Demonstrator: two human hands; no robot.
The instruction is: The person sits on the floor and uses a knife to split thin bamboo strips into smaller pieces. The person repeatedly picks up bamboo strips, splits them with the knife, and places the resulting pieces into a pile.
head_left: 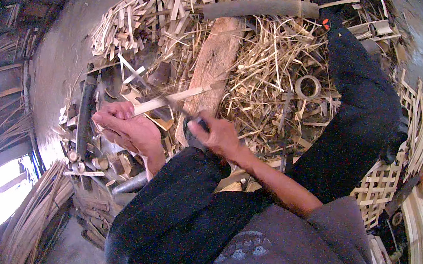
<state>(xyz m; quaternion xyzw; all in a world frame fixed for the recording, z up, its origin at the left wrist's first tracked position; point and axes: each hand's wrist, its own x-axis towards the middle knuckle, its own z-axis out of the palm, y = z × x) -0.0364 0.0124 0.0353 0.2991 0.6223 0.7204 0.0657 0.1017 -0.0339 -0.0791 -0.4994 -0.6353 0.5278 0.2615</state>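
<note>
My left hand is closed around the near end of a pale bamboo strip, which slants up to the right over a wooden plank. In my right hand is the dark handle of a knife. Its thin blade points left and meets or crosses the strip a little beyond my left fingers; I cannot tell whether it has cut in. My right fist is near my bent knee, and the plank's near end lies between my two hands.
A heap of short pale slats lies at the far left, and curly shavings spread right of the plank. A bamboo pole crosses the plank's far end. A bamboo ring sits among the shavings. Woven bamboo lattice stands at the right.
</note>
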